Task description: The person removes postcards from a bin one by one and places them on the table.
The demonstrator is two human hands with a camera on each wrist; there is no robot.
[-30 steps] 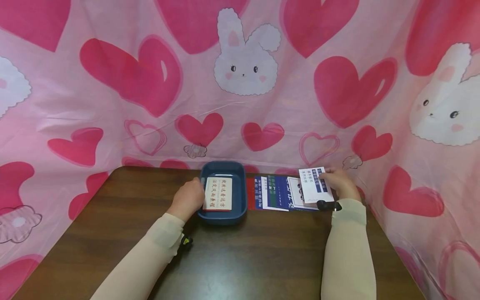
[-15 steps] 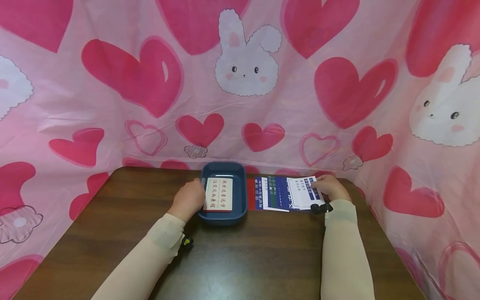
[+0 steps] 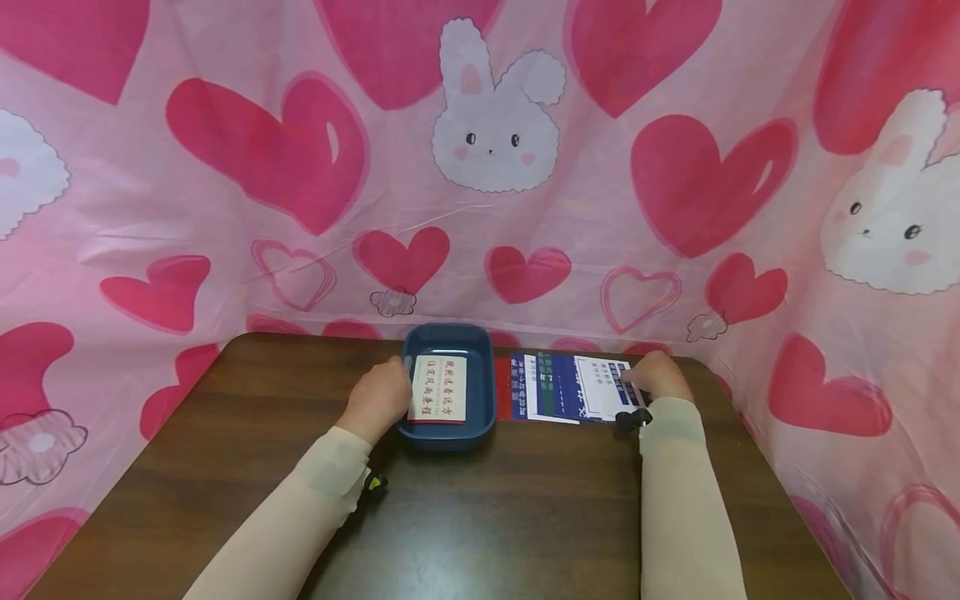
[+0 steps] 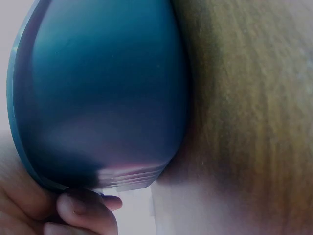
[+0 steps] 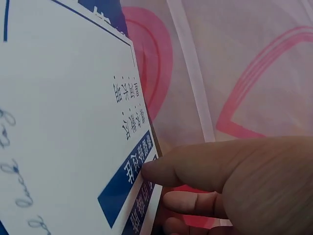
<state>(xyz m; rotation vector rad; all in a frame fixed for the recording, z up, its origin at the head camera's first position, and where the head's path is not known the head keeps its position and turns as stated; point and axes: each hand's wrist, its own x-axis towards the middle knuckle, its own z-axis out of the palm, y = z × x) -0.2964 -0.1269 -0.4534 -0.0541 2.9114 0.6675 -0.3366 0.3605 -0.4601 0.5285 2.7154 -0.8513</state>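
My left hand (image 3: 378,398) grips the left rim of a dark blue rectangular dish (image 3: 442,431), its fingers curled at the edge in the left wrist view. Inside the dish lies a cream card (image 3: 437,388) with red characters. To the right, my right hand (image 3: 662,379) holds the right edge of a white card (image 3: 602,390) with blue printed bands. In the right wrist view, the thumb (image 5: 183,166) presses on that card's face, with the other fingers past its edge. This card overlaps a blue card (image 3: 567,392) with white characters.
Several overlapping blue, white and green printed cards run from the dish to the right hand, starting with a red card (image 3: 503,390). The brown wooden table (image 3: 480,517) extends in front. A pink curtain (image 3: 487,217) with hearts and rabbits stands close behind.
My right hand has moved left and down with the white card, which now lies over the right end of the row. My left hand stays on the dish.
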